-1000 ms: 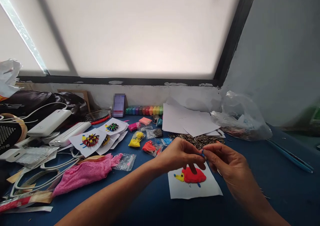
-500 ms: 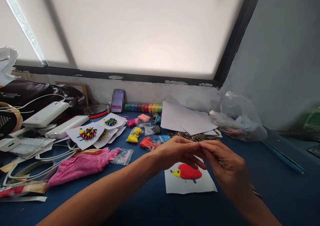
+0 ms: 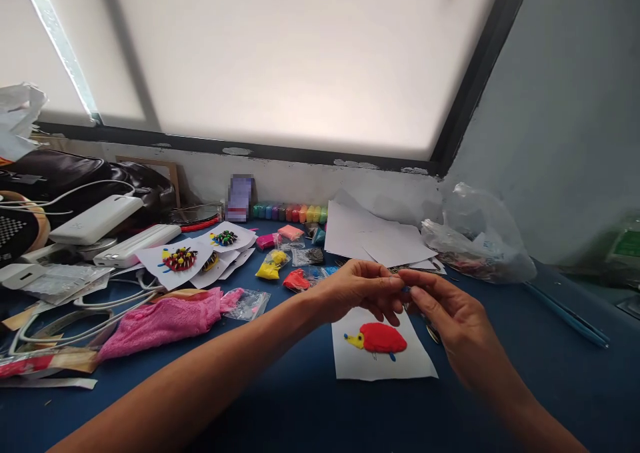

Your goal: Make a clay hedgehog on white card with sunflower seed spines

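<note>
Above the paper, my left hand (image 3: 367,289) and my right hand (image 3: 447,313) meet at the fingertips. Between them shows a small bit of blue clay (image 3: 406,289), pinched by both hands and mostly hidden. Some striped seeds (image 3: 431,333) show just under my right palm; whether it holds them I cannot tell. Below my hands lies a white sheet (image 3: 385,369) with a clay hedgehog (image 3: 384,338) on it. Its body is red, its face yellow, its nose tip blue, and one blue foot (image 3: 393,357) shows under the belly.
White papers (image 3: 380,236) lie at the back beside a clear plastic bag (image 3: 480,233). Yellow clay (image 3: 273,265) and other coloured packets sit mid-table. Leftward are finished hedgehog pictures (image 3: 180,259), a pink cloth (image 3: 165,319), white power banks (image 3: 97,219) and cables. A blue folded strip (image 3: 567,313) lies rightward.
My fingers have shifted, and a bit of blue clay now shows between the fingertips. The view has tilted slightly. The hedgehog sheet stays in place on the table.
</note>
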A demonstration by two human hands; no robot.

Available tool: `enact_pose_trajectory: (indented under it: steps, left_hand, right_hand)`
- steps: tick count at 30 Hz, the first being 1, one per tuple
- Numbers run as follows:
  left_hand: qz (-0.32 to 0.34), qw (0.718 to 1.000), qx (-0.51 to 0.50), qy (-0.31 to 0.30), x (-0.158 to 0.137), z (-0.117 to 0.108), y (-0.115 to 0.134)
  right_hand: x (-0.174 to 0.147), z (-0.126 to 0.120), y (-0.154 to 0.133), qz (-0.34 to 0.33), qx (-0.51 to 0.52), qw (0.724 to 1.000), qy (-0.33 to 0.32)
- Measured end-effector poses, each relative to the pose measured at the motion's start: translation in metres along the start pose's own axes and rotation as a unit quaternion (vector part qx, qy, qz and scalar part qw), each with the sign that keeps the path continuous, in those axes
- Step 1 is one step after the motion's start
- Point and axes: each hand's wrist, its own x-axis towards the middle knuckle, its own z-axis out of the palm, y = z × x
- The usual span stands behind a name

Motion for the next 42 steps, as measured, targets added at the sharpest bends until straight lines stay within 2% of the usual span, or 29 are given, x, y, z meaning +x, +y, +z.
enact_pose_trajectory:
  steps: [5, 10, 14, 18, 23, 29, 31, 37, 42]
  left_hand:
    - [-0.015, 0.998, 0.048, -0.032, -0.002, 0.003, 0.004]
    - [-0.008, 0.994, 0.097, -0.043, -0.004, 0.010, 0.004]
    - [0.007, 0.993, 0.109, -0.053, -0.005, 0.017, 0.001]
    - [0.013, 0.992, 0.123, -0.037, -0.005, 0.019, -0.001]
    - [-0.002, 0.997, 0.068, -0.020, -0.002, 0.009, 0.002]
    - [0.003, 0.997, 0.051, 0.050, 0.002, -0.004, 0.000]
    - [0.008, 0.997, 0.047, 0.053, 0.002, -0.005, -0.001]
    - [-0.015, 0.997, 0.073, -0.003, -0.001, 0.000, 0.002]
    - [-0.025, 0.992, 0.106, -0.057, -0.004, 0.008, 0.004]
  right_hand:
    - [-0.001, -0.001, 0.001, -0.011, -0.037, 0.999, 0.038]
    - [-0.003, 0.004, 0.001, -0.034, -0.084, 0.995, 0.035]
    - [-0.003, 0.006, 0.007, -0.026, -0.091, 0.995, 0.030]
    - [-0.001, 0.005, 0.006, -0.006, -0.064, 0.998, 0.008]
    - [0.002, 0.000, 0.000, 0.047, 0.024, 0.998, -0.031]
    - [0.001, -0.004, 0.002, 0.042, 0.022, 0.998, 0.031]
    - [0.001, -0.004, 0.002, 0.047, 0.024, 0.998, 0.036]
    - [0.002, -0.003, 0.002, 0.056, 0.040, 0.997, 0.033]
    - [0.001, -0.002, 0.004, 0.039, 0.021, 0.999, 0.025]
